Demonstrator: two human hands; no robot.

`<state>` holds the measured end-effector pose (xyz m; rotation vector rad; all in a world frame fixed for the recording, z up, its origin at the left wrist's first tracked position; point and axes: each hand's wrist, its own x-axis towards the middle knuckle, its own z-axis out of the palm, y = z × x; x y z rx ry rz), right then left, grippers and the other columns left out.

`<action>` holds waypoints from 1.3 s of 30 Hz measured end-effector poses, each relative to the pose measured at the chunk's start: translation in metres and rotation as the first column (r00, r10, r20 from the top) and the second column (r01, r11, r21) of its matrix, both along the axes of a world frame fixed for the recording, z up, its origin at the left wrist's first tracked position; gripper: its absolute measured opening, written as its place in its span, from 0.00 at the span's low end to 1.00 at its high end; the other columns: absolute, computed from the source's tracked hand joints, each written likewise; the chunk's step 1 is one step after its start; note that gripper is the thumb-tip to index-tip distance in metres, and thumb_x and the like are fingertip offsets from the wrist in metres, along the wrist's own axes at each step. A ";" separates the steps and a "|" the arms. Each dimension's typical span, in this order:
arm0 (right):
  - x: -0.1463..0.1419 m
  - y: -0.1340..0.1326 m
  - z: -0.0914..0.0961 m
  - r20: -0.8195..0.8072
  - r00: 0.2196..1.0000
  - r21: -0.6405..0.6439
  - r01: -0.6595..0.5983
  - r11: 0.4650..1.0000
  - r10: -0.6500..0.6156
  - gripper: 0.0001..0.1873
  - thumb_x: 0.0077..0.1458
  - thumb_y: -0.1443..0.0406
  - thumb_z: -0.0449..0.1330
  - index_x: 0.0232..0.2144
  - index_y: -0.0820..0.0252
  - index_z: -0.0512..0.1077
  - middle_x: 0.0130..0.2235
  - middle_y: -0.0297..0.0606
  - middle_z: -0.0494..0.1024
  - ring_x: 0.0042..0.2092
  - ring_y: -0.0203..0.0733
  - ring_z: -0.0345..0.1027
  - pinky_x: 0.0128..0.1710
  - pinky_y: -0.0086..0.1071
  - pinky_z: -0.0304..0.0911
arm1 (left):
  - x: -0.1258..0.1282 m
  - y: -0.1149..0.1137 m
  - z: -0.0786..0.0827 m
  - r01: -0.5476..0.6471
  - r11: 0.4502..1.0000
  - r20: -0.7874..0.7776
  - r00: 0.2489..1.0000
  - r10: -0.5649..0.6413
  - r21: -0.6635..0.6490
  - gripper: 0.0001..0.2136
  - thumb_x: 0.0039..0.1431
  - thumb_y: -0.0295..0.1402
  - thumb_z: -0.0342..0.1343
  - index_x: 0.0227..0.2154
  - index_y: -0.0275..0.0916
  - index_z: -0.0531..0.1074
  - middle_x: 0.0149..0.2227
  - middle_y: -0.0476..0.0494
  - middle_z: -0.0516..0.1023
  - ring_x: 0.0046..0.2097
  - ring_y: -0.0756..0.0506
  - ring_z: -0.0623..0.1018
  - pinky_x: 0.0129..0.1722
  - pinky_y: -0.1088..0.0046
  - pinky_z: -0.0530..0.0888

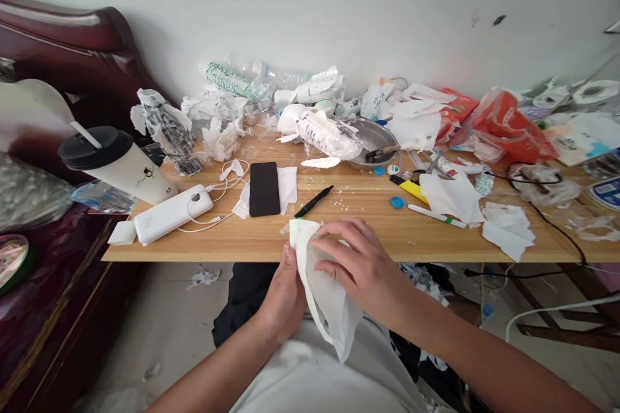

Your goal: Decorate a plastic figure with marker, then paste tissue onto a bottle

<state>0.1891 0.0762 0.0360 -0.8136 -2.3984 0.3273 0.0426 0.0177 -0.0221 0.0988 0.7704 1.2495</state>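
A folded sheet of white tissue paper (323, 300) hangs at the front edge of the table, between my two hands. My left hand (285, 293) grips its left edge, thumb upward. Curled over the upper right side is my right hand (371, 264), its bent fingers and thumb touching the sheet; part of the paper passes behind it. Just beyond lies a black pen (314, 201), and left of that a black phone (264, 189) rests partly on white paper.
On the left are a white power bank (173, 214) with a cable and a leaning lidded cup (130, 164). Paper-covered shapes (322, 132) and a metal bowl (372, 139) stand behind. A yellow cutter (411, 189), paper scraps (450, 197) and red bags (508, 126) lie right.
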 end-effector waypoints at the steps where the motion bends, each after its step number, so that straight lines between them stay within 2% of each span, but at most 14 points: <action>1: 0.000 -0.001 -0.001 -0.001 1.000 -0.001 0.013 1.000 -0.013 0.08 0.64 0.68 0.60 0.46 0.61 0.74 0.44 0.43 0.76 0.46 0.47 0.67 0.47 0.44 0.66 | 0.000 0.000 0.000 0.009 1.000 -0.003 1.000 -0.009 -0.008 0.30 0.63 0.53 0.55 0.61 0.39 0.66 0.55 0.36 0.79 0.59 0.35 0.74 0.58 0.59 0.68; 3: -0.002 -0.002 -0.003 -0.005 1.000 -0.007 0.018 1.000 -0.018 0.05 0.64 0.68 0.60 0.42 0.61 0.75 0.38 0.40 0.75 0.41 0.44 0.67 0.43 0.41 0.65 | 0.001 -0.001 0.001 0.008 1.000 -0.018 1.000 -0.008 -0.009 0.30 0.63 0.53 0.55 0.60 0.38 0.68 0.54 0.35 0.79 0.59 0.35 0.75 0.58 0.58 0.68; 5: -0.004 -0.002 -0.003 -0.016 1.000 -0.031 0.006 0.999 -0.006 0.03 0.63 0.69 0.60 0.38 0.60 0.75 0.36 0.38 0.74 0.41 0.43 0.67 0.42 0.38 0.65 | 0.002 -0.001 0.002 0.005 1.000 -0.027 1.000 -0.005 0.001 0.29 0.63 0.52 0.56 0.59 0.37 0.69 0.54 0.35 0.80 0.58 0.35 0.75 0.59 0.59 0.68; 10: -0.006 0.002 0.001 -0.042 0.999 -0.031 -0.015 0.999 0.014 0.06 0.62 0.71 0.61 0.38 0.57 0.77 0.39 0.39 0.73 0.43 0.42 0.64 0.43 0.36 0.65 | 0.004 -0.003 0.006 0.047 0.999 -0.041 0.998 -0.047 0.005 0.29 0.64 0.53 0.54 0.59 0.38 0.68 0.52 0.35 0.80 0.58 0.34 0.75 0.58 0.58 0.68; 17: -0.003 0.003 0.000 -0.006 0.996 -0.041 -0.091 0.995 0.091 0.09 0.64 0.74 0.56 0.35 0.60 0.75 0.45 0.41 0.72 0.49 0.43 0.63 0.50 0.38 0.66 | 0.005 -0.001 0.013 0.066 0.997 -0.088 0.994 -0.063 0.037 0.27 0.64 0.54 0.52 0.54 0.36 0.72 0.48 0.37 0.81 0.58 0.35 0.75 0.58 0.59 0.69; 22: -0.008 0.001 -0.006 0.001 1.000 0.042 -0.011 0.999 0.011 0.07 0.66 0.72 0.55 0.37 0.61 0.72 0.45 0.41 0.75 0.47 0.44 0.64 0.48 0.40 0.63 | 0.007 0.000 0.011 0.014 1.000 -0.135 0.991 -0.014 -0.002 0.21 0.63 0.50 0.57 0.49 0.40 0.74 0.47 0.40 0.82 0.57 0.37 0.75 0.58 0.60 0.68; 26: -0.014 -0.001 -0.006 0.027 0.998 0.152 0.049 0.987 -0.054 0.06 0.66 0.71 0.55 0.39 0.62 0.73 0.45 0.43 0.76 0.49 0.47 0.65 0.49 0.42 0.62 | 0.009 -0.001 0.006 -0.021 1.000 -0.180 0.983 0.021 0.006 0.14 0.65 0.47 0.57 0.45 0.43 0.74 0.43 0.45 0.82 0.54 0.39 0.76 0.58 0.60 0.68; 30: -0.018 -0.004 -0.006 0.077 0.991 0.221 0.090 0.971 -0.109 0.08 0.66 0.71 0.55 0.42 0.59 0.74 0.47 0.43 0.77 0.49 0.48 0.66 0.50 0.44 0.62 | 0.011 0.001 0.004 0.028 0.999 -0.158 0.987 -0.031 -0.021 0.21 0.66 0.51 0.52 0.52 0.41 0.72 0.41 0.43 0.81 0.51 0.38 0.78 0.56 0.57 0.70; 33: -0.014 -0.008 -0.005 0.040 0.987 0.263 0.140 0.955 -0.156 0.11 0.65 0.71 0.56 0.47 0.62 0.73 0.46 0.45 0.78 0.46 0.48 0.67 0.49 0.46 0.63 | 0.011 0.005 0.007 0.061 0.997 -0.095 0.993 -0.065 -0.041 0.28 0.66 0.55 0.46 0.54 0.37 0.72 0.44 0.38 0.81 0.54 0.36 0.77 0.59 0.56 0.69; 36: -0.004 -0.014 -0.005 0.040 0.997 0.272 0.046 0.961 -0.059 0.10 0.64 0.72 0.56 0.45 0.65 0.74 0.48 0.45 0.78 0.52 0.48 0.68 0.55 0.46 0.64 | 0.010 0.008 0.011 0.069 0.997 -0.037 0.997 -0.070 -0.036 0.30 0.65 0.57 0.46 0.54 0.36 0.74 0.45 0.37 0.81 0.59 0.36 0.74 0.62 0.59 0.68; 39: 0.007 -0.018 -0.009 0.141 0.988 0.244 -0.095 0.965 0.062 0.10 0.65 0.71 0.56 0.46 0.64 0.74 0.53 0.43 0.77 0.58 0.46 0.67 0.63 0.46 0.60 | 0.009 0.008 0.014 0.085 0.995 0.004 0.996 -0.085 -0.052 0.28 0.64 0.56 0.49 0.46 0.36 0.78 0.44 0.37 0.82 0.59 0.35 0.75 0.61 0.61 0.70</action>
